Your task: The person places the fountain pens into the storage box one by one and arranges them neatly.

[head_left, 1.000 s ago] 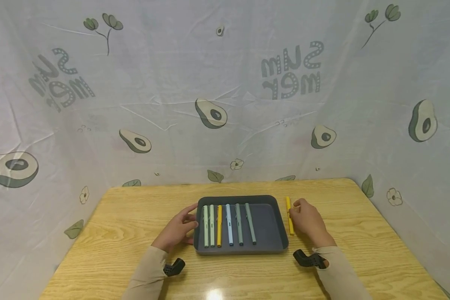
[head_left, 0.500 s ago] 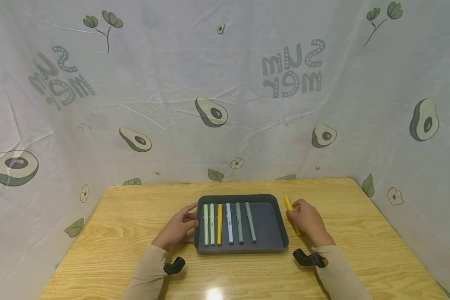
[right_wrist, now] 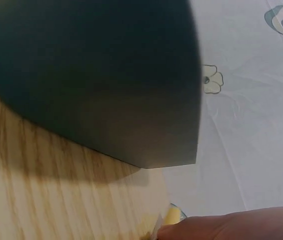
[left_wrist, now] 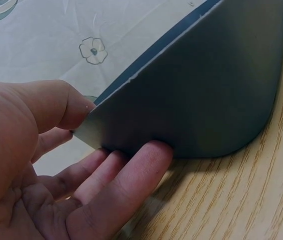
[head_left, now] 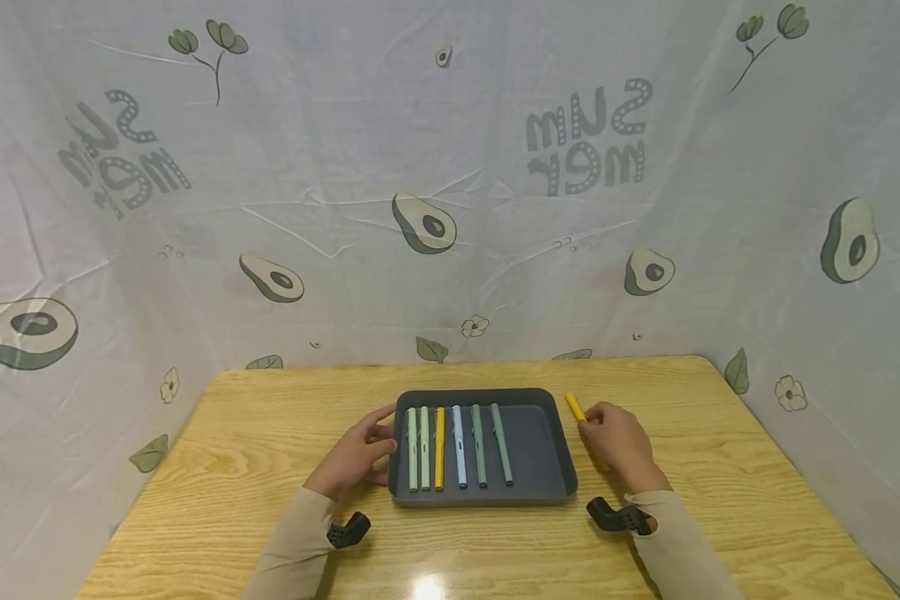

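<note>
In the head view, my left hand (head_left: pixel 356 454) touches the left side of a dark grey tray (head_left: pixel 487 502). The left wrist view has the thumb (left_wrist: pixel 69 107) at the tray's rim and the fingertips (left_wrist: pixel 154 157) low against its outer wall. Just right of the tray, my right hand (head_left: pixel 617 440) pinches a yellow pen (head_left: pixel 574 407); its far end sticks out beyond the fingers and the rest is hidden. In the right wrist view only a finger (right_wrist: pixel 221 227) and a bit of the yellow pen (right_wrist: pixel 172 216) show.
In the tray lie two pale green pens (head_left: pixel 412 450), one yellow pen (head_left: pixel 439 450), a light blue pen (head_left: pixel 460 446) and two dark green pens (head_left: pixel 479 446), side by side. A wooden table (head_left: pixel 270 433) bears the tray. Behind it hangs a printed curtain (head_left: pixel 345 308).
The yellow pen by my right hand, lying almost straight beside the tray, has turned so its far end points left, and more of it is hidden by the hand. The left hand stays put.
</note>
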A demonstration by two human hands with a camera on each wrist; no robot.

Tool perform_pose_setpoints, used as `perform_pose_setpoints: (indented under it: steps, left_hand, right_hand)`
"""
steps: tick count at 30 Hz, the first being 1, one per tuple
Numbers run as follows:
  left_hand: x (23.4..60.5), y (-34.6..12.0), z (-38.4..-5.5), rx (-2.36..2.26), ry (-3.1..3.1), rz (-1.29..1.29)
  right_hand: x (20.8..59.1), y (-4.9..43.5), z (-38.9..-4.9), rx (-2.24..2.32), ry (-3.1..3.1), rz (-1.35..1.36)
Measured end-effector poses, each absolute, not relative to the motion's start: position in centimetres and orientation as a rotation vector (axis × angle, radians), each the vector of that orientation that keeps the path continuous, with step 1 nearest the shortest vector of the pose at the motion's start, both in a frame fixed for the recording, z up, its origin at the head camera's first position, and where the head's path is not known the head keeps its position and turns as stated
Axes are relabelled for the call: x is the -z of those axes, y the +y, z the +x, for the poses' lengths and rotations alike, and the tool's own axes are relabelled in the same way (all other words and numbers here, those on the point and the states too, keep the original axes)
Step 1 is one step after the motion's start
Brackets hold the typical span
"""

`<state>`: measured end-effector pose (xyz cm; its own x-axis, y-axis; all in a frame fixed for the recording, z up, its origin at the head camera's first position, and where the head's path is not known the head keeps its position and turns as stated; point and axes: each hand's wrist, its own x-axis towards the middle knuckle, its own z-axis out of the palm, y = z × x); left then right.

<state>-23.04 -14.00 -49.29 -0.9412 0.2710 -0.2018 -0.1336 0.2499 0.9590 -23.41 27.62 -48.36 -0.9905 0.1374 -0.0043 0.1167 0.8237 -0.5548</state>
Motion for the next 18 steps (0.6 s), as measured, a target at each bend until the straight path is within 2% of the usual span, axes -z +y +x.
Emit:
perform_pose_setpoints:
  steps: [18]
  left_hand:
    - [49.36, -14.12, -23.05, -1.749, 2.188, 0.139]
  right_hand:
    - [48.27, 27.63, -23.44, -0.976, -2.964, -0.138]
